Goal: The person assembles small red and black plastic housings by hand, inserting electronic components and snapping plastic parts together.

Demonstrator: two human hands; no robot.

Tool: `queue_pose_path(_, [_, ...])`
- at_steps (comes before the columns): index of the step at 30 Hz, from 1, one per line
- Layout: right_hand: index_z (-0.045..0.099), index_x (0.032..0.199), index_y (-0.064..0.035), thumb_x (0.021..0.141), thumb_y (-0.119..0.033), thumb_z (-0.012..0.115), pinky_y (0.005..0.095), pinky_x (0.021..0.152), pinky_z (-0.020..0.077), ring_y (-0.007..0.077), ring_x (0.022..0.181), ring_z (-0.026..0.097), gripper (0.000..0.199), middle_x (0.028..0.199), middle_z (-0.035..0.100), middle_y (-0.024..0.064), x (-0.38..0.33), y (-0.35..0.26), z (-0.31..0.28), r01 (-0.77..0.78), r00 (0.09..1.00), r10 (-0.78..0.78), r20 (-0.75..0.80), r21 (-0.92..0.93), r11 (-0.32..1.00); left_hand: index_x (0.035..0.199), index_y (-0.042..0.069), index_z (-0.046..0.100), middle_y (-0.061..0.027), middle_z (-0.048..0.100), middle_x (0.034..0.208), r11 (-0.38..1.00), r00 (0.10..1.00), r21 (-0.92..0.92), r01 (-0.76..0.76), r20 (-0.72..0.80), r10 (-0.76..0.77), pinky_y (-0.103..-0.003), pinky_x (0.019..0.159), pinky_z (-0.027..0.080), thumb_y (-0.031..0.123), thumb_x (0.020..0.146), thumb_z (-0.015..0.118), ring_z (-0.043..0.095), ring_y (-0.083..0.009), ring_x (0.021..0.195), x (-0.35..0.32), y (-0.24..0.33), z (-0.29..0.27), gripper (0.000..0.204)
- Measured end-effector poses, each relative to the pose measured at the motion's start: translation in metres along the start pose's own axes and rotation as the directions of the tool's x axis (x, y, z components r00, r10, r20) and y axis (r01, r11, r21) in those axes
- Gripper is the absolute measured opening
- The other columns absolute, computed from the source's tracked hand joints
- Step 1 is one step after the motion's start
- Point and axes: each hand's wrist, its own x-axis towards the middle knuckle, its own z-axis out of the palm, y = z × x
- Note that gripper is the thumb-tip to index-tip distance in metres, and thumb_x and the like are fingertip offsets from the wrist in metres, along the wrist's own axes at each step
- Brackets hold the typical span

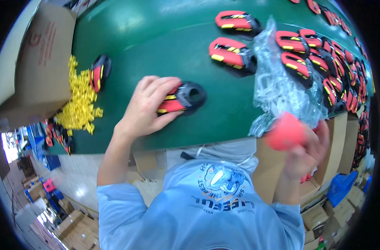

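Red-and-black casing is lying on the green table, left hand clamped on it; right hand is gripping a red ball above stacked cardboard boxes.

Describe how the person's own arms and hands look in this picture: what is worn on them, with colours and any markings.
Both hands are bare, with no gloves, rings or watch showing. The left hand and right hand come from bare forearms. Light blue sleeves cover the upper arms only, ending near the elbows. The sleeves are plain; they belong to a light blue shirt with a dark blue round printed design on the chest.
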Motion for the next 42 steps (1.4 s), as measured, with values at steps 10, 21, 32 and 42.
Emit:
queue_pose_path(10, [0.075, 0.118, -0.0083, 0.086, -0.014, 0.081, 0.0361, 0.063, 0.0493, 0.0242, 0.070, 0.062, 0.033, 0.085, 0.067, 0.0115, 0.050, 0.018, 0.156, 0.048, 0.790, 0.154, 0.593, -0.310, 0.950, 0.135, 0.007, 0.060, -0.0099, 0.066, 0.131, 0.997, 0.984, -0.074, 0.027, -0.172, -0.039, -0.044, 0.103, 0.044, 0.017, 0.068, 0.086, 0.057, -0.0338, 0.114, -0.021, 0.000, 0.031, 0.072])
queue_pose_path(21, [0.072, 0.120, -0.0089, 0.078, -0.021, 0.086, 0.0382, 0.086, 0.0541, 0.0276, 0.098, 0.067, 0.046, 0.122, 0.072, 0.0099, 0.080, 0.025, 0.160, 0.438, 0.574, -0.098, 0.813, -0.204, 0.876, 0.135, 0.010, 0.060, -0.0083, 0.065, 0.133, 0.991, 0.985, -0.135, -0.002, -0.170, -0.021, -0.046, 0.104, 0.041, 0.018, 0.069, 0.085, 0.055, -0.0343, 0.116, -0.025, -0.006, 0.033, 0.072])
queue_pose_path(32, [0.075, 0.115, -0.0081, 0.074, -0.027, 0.087, 0.0341, 0.079, 0.0507, 0.0213, 0.081, 0.062, 0.047, 0.120, 0.076, 0.0076, 0.076, 0.035, 0.154, 0.496, 0.559, -0.129, 0.819, -0.206, 0.843, 0.137, 0.009, 0.059, -0.0087, 0.063, 0.134, 0.995, 0.986, -0.100, 0.022, -0.160, -0.038, -0.047, 0.105, 0.041, 0.023, 0.071, 0.086, 0.054, -0.0346, 0.117, -0.026, -0.002, 0.033, 0.073])
queue_pose_path(42, [0.074, 0.124, -0.0105, 0.079, -0.028, 0.083, 0.0378, 0.071, 0.0539, 0.0260, 0.075, 0.060, 0.049, 0.106, 0.076, 0.0050, 0.091, 0.031, 0.151, 0.578, 0.511, -0.122, 0.851, -0.235, 0.781, 0.140, 0.006, 0.052, -0.0148, 0.058, 0.132, 0.999, 0.990, -0.010, -0.043, -0.134, 0.042, -0.050, 0.106, 0.038, 0.027, 0.077, 0.085, 0.051, -0.0383, 0.119, -0.016, -0.001, 0.036, 0.074])
